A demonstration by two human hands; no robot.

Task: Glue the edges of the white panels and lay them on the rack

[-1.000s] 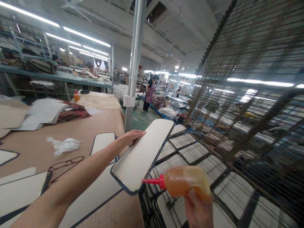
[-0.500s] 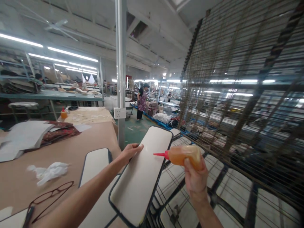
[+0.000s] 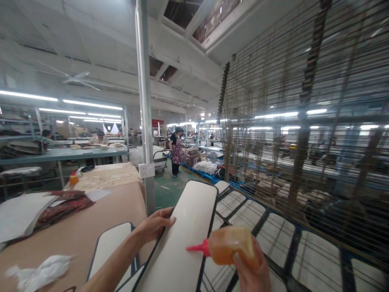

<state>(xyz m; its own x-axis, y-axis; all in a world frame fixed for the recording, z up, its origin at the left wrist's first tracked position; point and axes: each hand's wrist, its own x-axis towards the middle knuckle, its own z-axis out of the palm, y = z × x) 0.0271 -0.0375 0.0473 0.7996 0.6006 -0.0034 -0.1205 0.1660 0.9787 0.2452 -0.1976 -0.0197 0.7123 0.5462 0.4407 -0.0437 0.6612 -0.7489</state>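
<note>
My left hand (image 3: 158,223) grips the left edge of a long white panel (image 3: 185,227) with rounded corners and a dark border, thumb on its face. The panel is tilted, its lower end cut off by the frame. In my right hand (image 3: 253,265) is a squeeze bottle (image 3: 229,245) of amber liquid, lying nearly sideways. Its red nozzle (image 3: 196,247) points left over the panel's face; whether the tip touches cannot be made out. Under my left forearm lies another white panel (image 3: 111,243) on the brown table (image 3: 121,202).
A wire rack (image 3: 273,162) rises at the right, with several white panels (image 3: 276,235) lying at its base. Crumpled white tissue (image 3: 45,271), papers (image 3: 24,215) and a second amber bottle (image 3: 73,178) are on the table. A metal post (image 3: 144,101) stands ahead; a person (image 3: 175,152) stands beyond it.
The view has tilted up, so hands, panel and bottle appear lower. The nozzle sits further down the panel's face. Both hands keep their hold. The eyeglasses on the table have nearly left the frame.
</note>
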